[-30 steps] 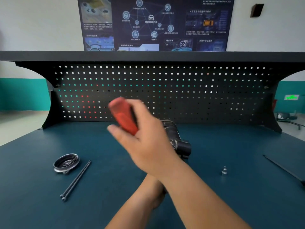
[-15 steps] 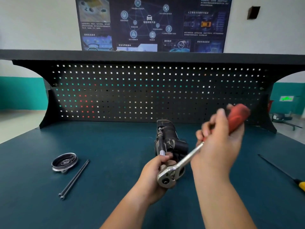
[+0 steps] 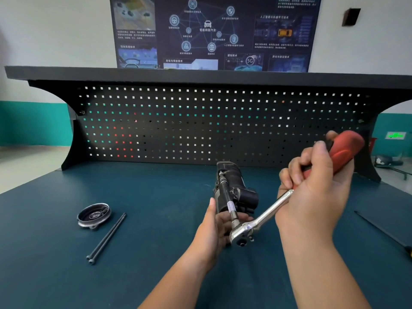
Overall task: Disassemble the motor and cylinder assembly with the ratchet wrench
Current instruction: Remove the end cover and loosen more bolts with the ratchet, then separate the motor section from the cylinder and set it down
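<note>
The step in hand looks like loosening a fastener near the far end of the motor and cylinder assembly, which lies at the middle of the worktop pointing toward its back edge. The left hand grips its near end, and the right hand clasps the red handle of the ratchet wrench, whose extension bar runs along the housing. An end cap and two long bolts lie toward the left edge, so the job seems partly done; next comes a sweep of the handle, socket kept square, left hand bracing.
</note>
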The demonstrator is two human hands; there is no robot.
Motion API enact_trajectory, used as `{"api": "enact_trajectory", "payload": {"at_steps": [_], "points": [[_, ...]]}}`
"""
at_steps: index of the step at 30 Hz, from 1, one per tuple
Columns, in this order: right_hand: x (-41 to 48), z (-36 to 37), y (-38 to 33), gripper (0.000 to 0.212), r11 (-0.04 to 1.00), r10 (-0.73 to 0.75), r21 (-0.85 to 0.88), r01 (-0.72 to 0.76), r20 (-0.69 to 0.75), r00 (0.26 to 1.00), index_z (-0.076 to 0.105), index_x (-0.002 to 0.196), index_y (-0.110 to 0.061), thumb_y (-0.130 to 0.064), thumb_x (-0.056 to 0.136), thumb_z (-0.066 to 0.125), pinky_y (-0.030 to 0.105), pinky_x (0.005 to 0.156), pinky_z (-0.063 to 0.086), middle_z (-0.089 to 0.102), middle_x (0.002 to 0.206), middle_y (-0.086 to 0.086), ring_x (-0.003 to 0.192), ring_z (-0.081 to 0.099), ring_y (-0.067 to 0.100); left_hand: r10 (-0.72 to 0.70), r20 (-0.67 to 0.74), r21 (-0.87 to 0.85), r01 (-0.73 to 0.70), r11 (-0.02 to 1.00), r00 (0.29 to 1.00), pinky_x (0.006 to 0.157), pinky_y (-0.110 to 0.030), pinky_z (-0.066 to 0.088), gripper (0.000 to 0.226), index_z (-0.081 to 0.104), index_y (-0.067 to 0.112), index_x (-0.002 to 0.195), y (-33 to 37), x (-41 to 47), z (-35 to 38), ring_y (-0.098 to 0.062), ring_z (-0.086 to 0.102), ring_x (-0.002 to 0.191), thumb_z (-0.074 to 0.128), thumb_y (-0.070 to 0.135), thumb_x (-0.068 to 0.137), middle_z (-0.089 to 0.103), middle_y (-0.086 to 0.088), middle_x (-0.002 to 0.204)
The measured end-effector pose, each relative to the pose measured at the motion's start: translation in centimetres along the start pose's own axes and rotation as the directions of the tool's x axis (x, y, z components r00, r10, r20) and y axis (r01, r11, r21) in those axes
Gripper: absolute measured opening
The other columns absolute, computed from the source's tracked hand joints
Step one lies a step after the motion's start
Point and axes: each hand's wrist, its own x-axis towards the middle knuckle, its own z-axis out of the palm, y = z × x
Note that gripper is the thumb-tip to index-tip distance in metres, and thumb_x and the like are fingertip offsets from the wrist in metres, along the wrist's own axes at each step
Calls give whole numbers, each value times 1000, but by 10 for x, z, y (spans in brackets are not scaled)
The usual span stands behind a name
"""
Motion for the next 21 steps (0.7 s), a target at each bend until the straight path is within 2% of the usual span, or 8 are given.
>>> {"api": "enact_trajectory", "payload": {"at_steps": [3, 5, 11, 13, 15, 17, 19, 21], "points": [[-2, -1, -2, 14, 1000, 5, 19, -5, 7, 1000, 52, 93, -27, -16, 85, 49, 17, 41, 29, 44, 57, -12, 41, 31, 4, 0, 13, -27, 0, 1000, 1000, 86, -31, 46, 89, 67, 4, 108, 0, 0, 0, -22, 68, 99, 3, 64, 92, 72, -11, 106], [-2, -1, -4, 15, 1000, 5, 30, -5, 13, 1000, 52, 93, -27, -15, 86, 49, 17, 41, 30, 45, 58, -12, 41, 31, 4, 5, 9, -22, -5, 1000, 1000, 85, -30, 45, 90, 68, 6, 105, 1, 1, 1, -21, 68, 98, 2, 64, 91, 73, -9, 104], [-4, -5, -17, 20, 1000, -5, 18, 5, 2, 1000, 53, 97, -27, -9, 95, 43, 16, 41, 29, 44, 57, -12, 40, 30, 3, 21, 20, -53, -20, 998, 1000, 107, -47, 37, 89, 67, 6, 104, 3, -1, 3, -32, 61, 112, 2, 65, 90, 72, -10, 106], [-4, -12, -27, 16, 999, -28, 42, 27, 22, 999, 49, 95, -25, -10, 95, 44, 14, 40, 29, 44, 56, -12, 39, 30, 1, 23, 30, -39, -22, 999, 999, 109, -48, 35, 89, 69, 9, 101, 3, 0, 2, -30, 60, 113, 1, 66, 89, 72, -8, 106], [-1, -25, -42, 14, 997, -57, 54, 50, 131, 990, 40, 93, -22, -19, 87, 52, 11, 37, 29, 45, 57, -12, 37, 32, 0, 28, 35, -11, -28, 1000, 999, 102, -44, 37, 89, 70, 12, 101, 1, 2, 1, -23, 60, 114, 0, 66, 88, 72, -5, 107], [4, -39, -59, 35, 997, -74, 43, 64, 299, 951, 35, 93, -20, -30, 76, 64, 8, 35, 30, 46, 60, -13, 36, 35, -2, 31, 36, 10, -32, 999, 999, 95, -35, 39, 90, 69, 13, 104, -1, 4, 0, -14, 59, 113, -1, 66, 87, 72, -2, 108], [8, -59, -67, 44, 990, -51, -95, 100, 425, 904, 37, 91, -19, -36, 72, 73, 7, 35, 31, 46, 60, -14, 35, 35, -4, 27, 44, 15, -28, 1000, 999, 92, -32, 39, 89, 68, 14, 107, -3, 5, -2, -9, 60, 112, -1, 67, 87, 72, -1, 109], [7, -82, -64, 32, 918, -5, -345, 194, 482, 876, 46, 91, -23, -28, 73, 72, 7, 37, 34, 49, 55, -15, 35, 39, -4, 32, 67, 20, -33, 999, 997, 91, -31, 39, 88, 67, 14, 109, -3, 5, -4, -6, 62, 109, 1, 67, 87, 72, 0, 110]]}}
